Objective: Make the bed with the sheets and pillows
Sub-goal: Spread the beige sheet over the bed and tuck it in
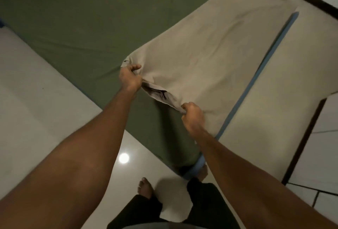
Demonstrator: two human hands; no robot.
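Note:
A long beige pillowcase with a pillow inside lies across the green sheet that covers the mattress. Its open end faces me, and a patterned pillow shows inside the opening. My left hand grips the left corner of that opening. My right hand grips the right corner of the opening in a fist. A blue mattress edge runs along the right side of the pillow.
A second beige-covered mattress or cushion lies to the right of the blue edge. White glossy floor tiles surround the bed. My bare feet stand at the bed's corner. A dark frame borders the right side.

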